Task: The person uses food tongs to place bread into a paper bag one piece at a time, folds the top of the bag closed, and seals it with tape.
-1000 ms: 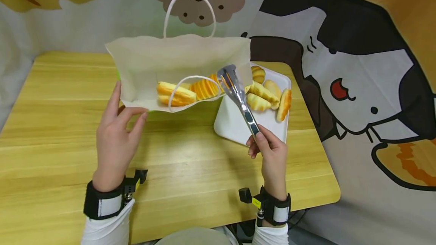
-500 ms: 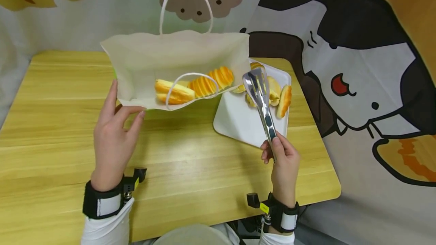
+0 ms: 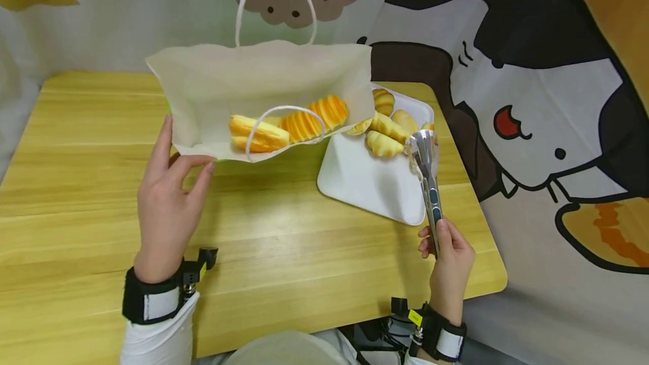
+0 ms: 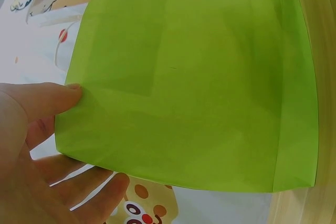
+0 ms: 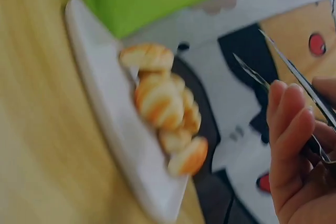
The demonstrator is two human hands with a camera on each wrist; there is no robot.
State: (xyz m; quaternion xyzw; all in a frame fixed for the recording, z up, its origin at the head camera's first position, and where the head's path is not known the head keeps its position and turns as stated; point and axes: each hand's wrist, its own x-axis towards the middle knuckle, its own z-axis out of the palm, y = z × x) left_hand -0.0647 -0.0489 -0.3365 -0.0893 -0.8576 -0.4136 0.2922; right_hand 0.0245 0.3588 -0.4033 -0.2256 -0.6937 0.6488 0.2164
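Note:
My left hand (image 3: pixel 169 213) holds the paper bag (image 3: pixel 192 94) at its near left corner. In the left wrist view the thumb lies on the bag's green outside (image 4: pixel 199 87). Two rolls lie inside the bag: a split yellow one (image 3: pixel 259 135) and a ridged orange one (image 3: pixel 314 120). My right hand (image 3: pixel 451 263) grips metal serving tongs (image 3: pixel 430 185) by the handle. Their head is above the right side of the white tray (image 3: pixel 375 185), in front of a long roll that it mostly hides in the head view. The tongs' arms stand slightly apart, with nothing between them in the right wrist view.
Several bread pieces crowd the far part of the tray, among them a pale croissant-like roll (image 3: pixel 383 144) and a striped bun (image 3: pixel 383 101). The bag overlaps the tray's left edge. A wooden table (image 3: pixel 284 258) carries everything, with a printed cloth (image 3: pixel 547 128) behind and to the right.
The tongs have moved right, from the bag's right end across the tray to its right side. The ridged roll they covered at first now shows in the bag. My left hand has stayed at the bag's corner.

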